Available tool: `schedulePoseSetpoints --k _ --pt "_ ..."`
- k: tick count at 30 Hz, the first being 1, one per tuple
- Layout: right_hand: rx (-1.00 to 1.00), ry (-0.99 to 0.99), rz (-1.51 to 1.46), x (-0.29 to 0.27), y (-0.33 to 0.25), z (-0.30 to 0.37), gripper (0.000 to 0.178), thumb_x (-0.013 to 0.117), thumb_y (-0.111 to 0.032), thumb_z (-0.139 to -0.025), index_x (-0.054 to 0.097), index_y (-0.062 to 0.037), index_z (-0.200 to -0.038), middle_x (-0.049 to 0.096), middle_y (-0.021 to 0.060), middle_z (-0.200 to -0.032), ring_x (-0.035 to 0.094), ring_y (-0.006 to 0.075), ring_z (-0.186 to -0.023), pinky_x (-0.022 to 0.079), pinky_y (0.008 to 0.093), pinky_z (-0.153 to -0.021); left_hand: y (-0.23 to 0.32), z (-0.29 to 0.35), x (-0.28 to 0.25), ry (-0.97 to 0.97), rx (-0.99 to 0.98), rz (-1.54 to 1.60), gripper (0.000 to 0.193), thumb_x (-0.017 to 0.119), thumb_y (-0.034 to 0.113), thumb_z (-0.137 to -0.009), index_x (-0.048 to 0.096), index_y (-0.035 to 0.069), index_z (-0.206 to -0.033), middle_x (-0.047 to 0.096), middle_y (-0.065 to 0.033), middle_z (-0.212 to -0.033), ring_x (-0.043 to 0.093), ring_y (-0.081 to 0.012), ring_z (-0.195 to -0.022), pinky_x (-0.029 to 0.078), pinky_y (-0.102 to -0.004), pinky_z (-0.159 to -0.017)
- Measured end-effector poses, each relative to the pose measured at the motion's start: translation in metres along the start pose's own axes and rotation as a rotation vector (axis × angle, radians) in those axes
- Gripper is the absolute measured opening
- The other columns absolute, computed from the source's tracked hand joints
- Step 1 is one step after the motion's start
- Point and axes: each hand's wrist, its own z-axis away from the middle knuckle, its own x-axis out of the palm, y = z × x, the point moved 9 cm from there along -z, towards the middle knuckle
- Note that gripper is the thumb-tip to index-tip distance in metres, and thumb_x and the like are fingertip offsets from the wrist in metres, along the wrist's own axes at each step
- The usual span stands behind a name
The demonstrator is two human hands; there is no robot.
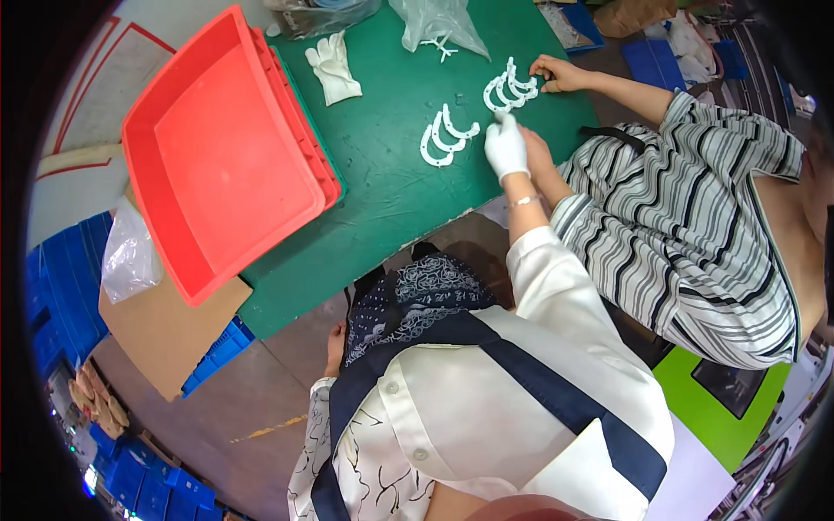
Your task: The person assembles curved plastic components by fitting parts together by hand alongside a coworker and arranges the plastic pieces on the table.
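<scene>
My right hand (506, 149), in a white glove, reaches over the green table with its fingers curled closed. Its fingertips are at the near edge of a cluster of white curved plastic pieces (499, 97); whatever they hold is hidden. To the left of that hand lies another group of white curved pieces (443, 149), apart from it. My left hand (336, 347) hangs low beside my body, away from the table, and its fingers hardly show. A co-worker's bare hand (563, 75) touches the far right side of the cluster. The co-worker's other hand (539, 152) is beside my glove.
A large red tray (234, 156) stands on the left of the green table (382, 226). Behind are a loose white glove (334, 69), a small white branched piece (441, 47) and a clear plastic bag (443, 22). A co-worker in a striped shirt (669, 234) sits close on the right.
</scene>
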Motion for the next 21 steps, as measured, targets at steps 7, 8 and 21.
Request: schedulePoseSetpoints --k 7,8,21 --pt "-0.095 0.123 0.130 -0.021 -0.005 0.003 0.035 0.051 -0.017 -0.090 0.059 -0.0028 -0.121 0.064 0.0259 -0.108 0.062 0.0421 -0.101 0.049 0.0491 -0.088 -0.003 -0.021 0.003 -0.031 0.030 0.049 0.040 0.047 0.033 -0.103 0.064 -0.001 -0.112 0.071 -0.0154 -0.094 0.064 -0.0217 -0.090 0.048 -0.0353 -0.082" --pt "-0.133 0.261 0.233 -0.039 -0.016 -0.001 0.033 0.051 -0.017 -0.090 0.060 -0.0028 -0.119 0.064 0.0245 -0.105 0.062 0.0422 -0.098 0.050 0.0491 -0.085 -0.006 -0.022 -0.002 -0.021 0.102 -0.060 0.041 0.046 0.035 -0.104 0.064 -0.002 -0.110 0.070 -0.0156 -0.093 0.063 -0.0206 -0.089 0.048 -0.0347 -0.082" --pt "0.256 -0.062 0.384 -0.042 0.007 -0.029 0.052 0.046 -0.025 -0.092 0.043 -0.0016 -0.139 0.067 0.0274 -0.110 0.067 0.0425 -0.101 0.052 0.0497 -0.091 -0.021 -0.025 -0.002 -0.026 0.061 0.039 0.038 0.046 0.032 -0.103 0.066 0.001 -0.110 0.070 -0.0176 -0.095 0.063 -0.0235 -0.088 0.048 -0.0345 -0.081"
